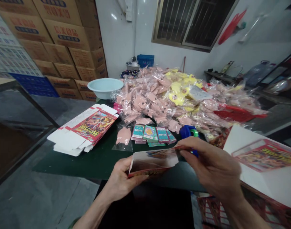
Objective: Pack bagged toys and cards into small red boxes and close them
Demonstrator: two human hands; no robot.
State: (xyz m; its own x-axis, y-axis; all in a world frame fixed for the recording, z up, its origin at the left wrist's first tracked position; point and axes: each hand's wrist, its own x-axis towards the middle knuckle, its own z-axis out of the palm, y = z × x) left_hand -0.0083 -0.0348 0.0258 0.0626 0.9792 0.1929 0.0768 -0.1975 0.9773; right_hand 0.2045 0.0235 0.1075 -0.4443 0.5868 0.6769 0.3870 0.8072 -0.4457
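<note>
My left hand (pixel 123 181) grips a small printed carton (pixel 145 163), thumb along its front edge and fingers behind. The carton is tilted, its open top toward me, and a colourful printed piece shows along its inner back wall. My right hand (pixel 211 167) is closed in a pinch at the carton's right end, on what looks like its red-edged flap. Just beyond lie small stacks of trading cards (pixel 150 133) and a bagged pink figure (pixel 124 136). A blue tape dispenser (pixel 187 131) is partly hidden behind my right hand.
Flattened cartons (pixel 88 127) are stacked at left on the green table (pixel 64 165). Bagged pink toys (pixel 145 101) and yellow ones (pixel 179 89) are heaped at the back, beside a pale blue basin (pixel 104 87). At right stands an open white box (pixel 245 143). Brown boxes (pixel 64 35) line the wall.
</note>
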